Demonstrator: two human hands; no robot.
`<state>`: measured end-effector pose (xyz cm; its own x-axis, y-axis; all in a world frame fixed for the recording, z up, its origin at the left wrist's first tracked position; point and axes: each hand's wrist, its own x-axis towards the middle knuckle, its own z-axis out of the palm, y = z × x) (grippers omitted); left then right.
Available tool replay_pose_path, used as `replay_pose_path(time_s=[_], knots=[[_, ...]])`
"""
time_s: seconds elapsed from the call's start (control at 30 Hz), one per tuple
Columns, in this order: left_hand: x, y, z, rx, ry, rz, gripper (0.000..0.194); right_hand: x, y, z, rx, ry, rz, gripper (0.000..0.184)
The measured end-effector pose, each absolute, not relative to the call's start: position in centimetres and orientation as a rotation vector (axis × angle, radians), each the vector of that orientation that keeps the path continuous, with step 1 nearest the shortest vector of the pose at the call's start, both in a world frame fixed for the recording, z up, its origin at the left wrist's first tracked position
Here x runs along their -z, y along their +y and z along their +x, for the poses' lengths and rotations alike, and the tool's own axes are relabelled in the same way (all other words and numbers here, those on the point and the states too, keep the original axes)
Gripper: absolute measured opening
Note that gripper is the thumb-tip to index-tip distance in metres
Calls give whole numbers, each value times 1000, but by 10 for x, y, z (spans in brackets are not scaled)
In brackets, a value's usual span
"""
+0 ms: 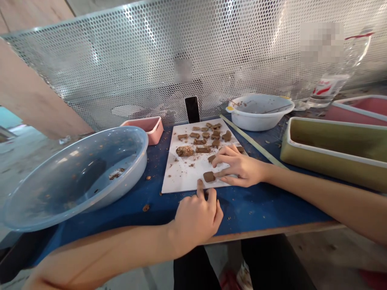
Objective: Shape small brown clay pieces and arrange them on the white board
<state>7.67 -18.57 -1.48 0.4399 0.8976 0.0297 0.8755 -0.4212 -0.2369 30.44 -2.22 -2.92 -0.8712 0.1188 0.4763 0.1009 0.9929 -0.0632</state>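
Observation:
My right hand (240,166) rests over the right side of a white board (178,181) with its fingers spread. One of its fingertips touches a small squarish brown clay block (209,176). Just in front of that block is my left hand (198,215), its index finger stretched toward the block and the other fingers loosely curled, holding nothing I can see. Farther back on the board lie several small shaped clay pieces (215,135) and a rough, crumbly lump (184,151). Another clay piece (211,159) is partly hidden by my right hand.
A large blue basin (140,163) stands at the left, near a small pink tray (155,137). A phone (192,109) leans against the perforated metal screen (145,68). To the right are a pale stick (254,143), a white basin (256,121), a green planter (332,161) and a bottle (328,86).

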Motion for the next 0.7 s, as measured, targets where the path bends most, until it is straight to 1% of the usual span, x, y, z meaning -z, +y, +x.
replay_pose_path(time_s=[0.07, 0.17, 0.2, 0.3, 0.37, 0.43, 0.53, 0.57, 0.7], knots=[[15, -186, 77, -142, -1547, -2474, 44, 31, -24, 303, -61, -2619, -171, 37], [15, -186, 78, -135, -1557, -2471, 43, 32, -26, 300, -57, -2668, -216, 50], [15, -187, 78, -135, -1559, -2472, 43, 32, -27, 300, -57, -2688, -210, 51], [15, -187, 77, -127, -1549, -2470, 43, 30, -27, 301, -90, -2679, -154, 38], [15, -187, 78, -116, -1543, -2463, 44, 29, -28, 302, -100, -2632, -161, 33], [15, -187, 78, -111, -1545, -2457, 42, 28, -30, 300, -86, -2621, -204, 36], [14, -186, 78, -115, -1553, -2461, 41, 30, -34, 295, -59, -2679, -257, 51], [14, -186, 78, -118, -1556, -2464, 40, 31, -34, 294, -53, -2698, -259, 51], [15, -186, 78, -103, -1550, -2473, 42, 30, -34, 293, -43, -2680, -275, 38]])
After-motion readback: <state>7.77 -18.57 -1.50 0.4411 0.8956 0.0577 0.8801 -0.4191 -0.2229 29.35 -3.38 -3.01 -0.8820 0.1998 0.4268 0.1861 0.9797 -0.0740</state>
